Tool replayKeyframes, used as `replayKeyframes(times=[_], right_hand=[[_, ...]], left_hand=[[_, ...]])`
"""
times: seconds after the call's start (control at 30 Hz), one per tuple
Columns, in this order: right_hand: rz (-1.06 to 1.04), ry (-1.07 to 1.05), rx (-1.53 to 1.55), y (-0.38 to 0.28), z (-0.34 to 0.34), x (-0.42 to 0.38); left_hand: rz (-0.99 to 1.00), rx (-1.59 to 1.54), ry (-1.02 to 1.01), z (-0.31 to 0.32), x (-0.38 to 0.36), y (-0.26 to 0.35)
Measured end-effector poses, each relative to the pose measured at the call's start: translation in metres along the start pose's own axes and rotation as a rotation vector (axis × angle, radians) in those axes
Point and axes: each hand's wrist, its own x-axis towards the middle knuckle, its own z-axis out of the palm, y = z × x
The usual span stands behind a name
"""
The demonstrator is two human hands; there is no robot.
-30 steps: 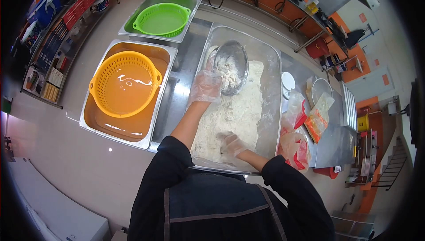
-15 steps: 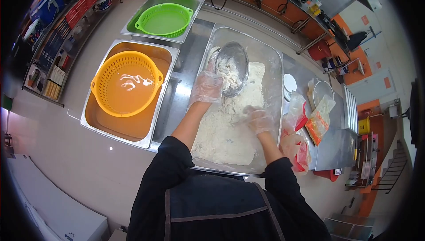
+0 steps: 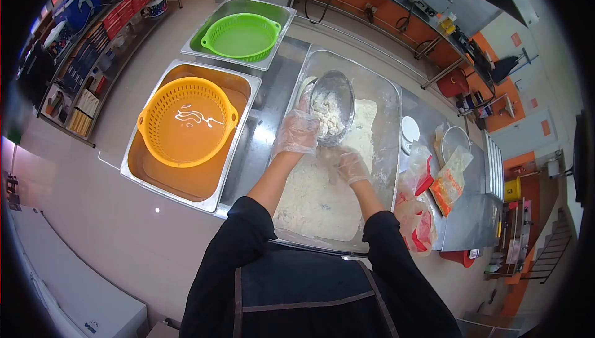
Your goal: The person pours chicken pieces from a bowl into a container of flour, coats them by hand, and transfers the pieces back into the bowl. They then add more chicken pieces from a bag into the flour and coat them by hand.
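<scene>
A deep metal tray point(image 3: 387, 127) in front of me holds a broad bed of white flour point(image 3: 322, 208). My left hand point(image 3: 299, 132), in a clear plastic glove, is closed on the near left rim of a round metal strainer point(image 3: 348, 105), tilted over the flour. Pale, floury clumps point(image 3: 327, 115) lie inside the strainer. Just below its lower edge is my right hand point(image 3: 350, 165), gloved too, low over the flour with its fingers smeared by motion.
To the left, a yellow basket point(image 3: 144, 128) sits in a metal pan point(image 3: 238, 146) of orange-brown liquid. Behind it a green basket point(image 3: 273, 28) stands in another pan point(image 3: 288, 18). On the right are a white round scale point(image 3: 409, 128), plastic bags point(image 3: 447, 183) and a wire-rimmed sieve point(image 3: 463, 133).
My right hand has moved left and in toward the strainer's lower edge. My left hand keeps its hold on the strainer. The whole view has shifted slightly.
</scene>
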Motion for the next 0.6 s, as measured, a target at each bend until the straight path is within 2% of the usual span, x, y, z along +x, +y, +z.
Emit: replayKeyframes(times=[0.03,0.1,0.17,0.27,0.33,0.43,0.53,0.6], right_hand=[[0.029,-0.084,0.025,0.005,0.029,0.001],[0.112,-0.203,0.106,0.0,0.036,-0.001],[0.209,-0.271,0.218,-0.02,0.0,0.0],[0.321,-0.242,0.227,-0.017,-0.057,-0.003],[0.434,-0.085,0.286,0.01,-0.059,-0.011],[0.679,-0.16,0.427,0.038,-0.049,-0.011],[0.621,-0.07,0.369,0.035,-0.047,-0.009],[0.479,-0.157,0.217,0.013,-0.053,-0.001]], left_hand=[[0.023,0.023,0.005,0.002,0.0,-0.002],[0.031,0.001,0.005,0.001,-0.001,-0.001],[0.0,-0.089,0.004,-0.004,-0.001,0.001],[-0.013,-0.049,0.008,-0.003,-0.001,0.002],[0.034,-0.056,0.09,0.004,0.001,-0.004],[0.071,-0.018,0.146,0.019,0.006,-0.015],[0.073,0.002,0.139,0.015,0.004,-0.012],[0.028,-0.018,0.073,0.005,0.002,-0.005]])
